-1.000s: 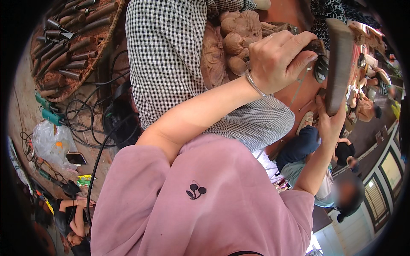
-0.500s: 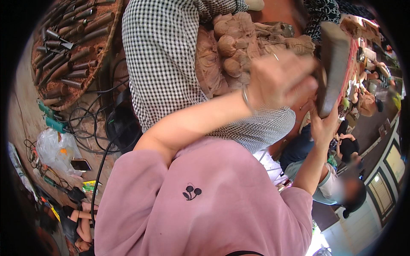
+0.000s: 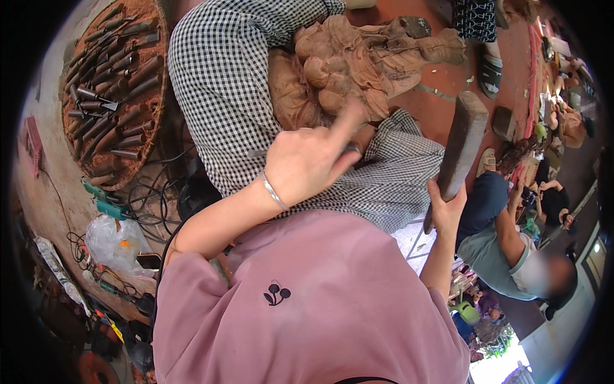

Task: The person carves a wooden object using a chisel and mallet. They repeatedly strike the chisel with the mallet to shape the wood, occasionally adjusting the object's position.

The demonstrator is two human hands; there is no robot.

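A brown wood carving (image 3: 332,70) with rounded, fruit-like knobs and leafy folds lies across my lap, against the black-and-white checked cloth. My left hand (image 3: 307,157), a silver bracelet at its wrist, is over its near side with the index finger stretched toward the knobs. A slim tool that looks like a chisel (image 3: 351,148) is in this hand; only its dark rounded end and a thin grey tip show, the rest is hidden. Off to the right my right hand (image 3: 444,208) is closed round the lower end of a flat, bat-shaped wooden mallet (image 3: 465,137), held upright and apart from the carving.
A round woven tray (image 3: 160,96) at the far left holds many wooden-handled chisels (image 3: 118,83) among reddish shavings. Below it are black cables (image 3: 144,205), a plastic bag (image 3: 115,240) and a phone (image 3: 150,261). Another person (image 3: 511,249) sits at right; a sandalled foot (image 3: 490,73) stands beyond.
My left hand has moved left and down, away from the mallet to the carving's near side. The mallet has come lower and left in my right hand. The view has shifted.
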